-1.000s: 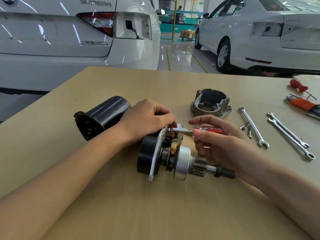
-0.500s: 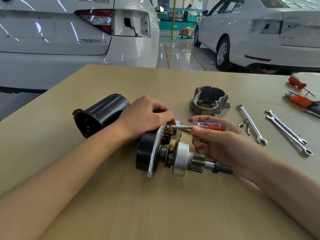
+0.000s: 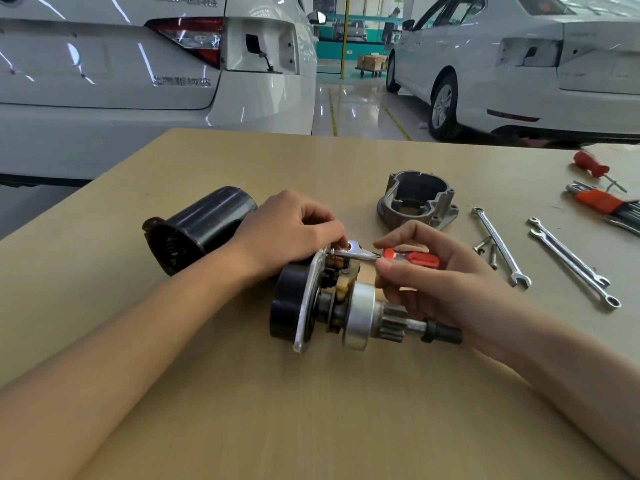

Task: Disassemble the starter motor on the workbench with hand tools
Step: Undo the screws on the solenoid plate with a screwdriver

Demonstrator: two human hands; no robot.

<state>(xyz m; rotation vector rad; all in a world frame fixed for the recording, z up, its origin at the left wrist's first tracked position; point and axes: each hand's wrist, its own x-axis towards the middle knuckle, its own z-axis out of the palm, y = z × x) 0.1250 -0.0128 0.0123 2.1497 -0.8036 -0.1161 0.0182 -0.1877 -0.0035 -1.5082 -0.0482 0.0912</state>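
I have the starter motor (image 3: pixel 346 303) lying on its side near the middle of the surface (image 3: pixel 311 410), pinion shaft pointing right. My left hand (image 3: pixel 291 233) is curled over its far side, fingers gripping near the silver plate to brace it, and my right hand (image 3: pixel 433 275) pinches the red-handled screwdriver (image 3: pixel 408 257), whose shaft reaches left toward a fastener at the plate; I cannot tell whether the tip is seated. To do this well, I judge I should keep the shaft square to the screw, push in as I turn, and hold the body from rolling. Counting: one black housing (image 3: pixel 197 230) to the left, one grey end casting (image 3: pixel 419 199) beyond, three spanners (image 3: pixel 498 244) to the right, two loose bolts (image 3: pixel 486 249), a second red screwdriver (image 3: pixel 588 164), one hex-key set (image 3: pixel 602 202).
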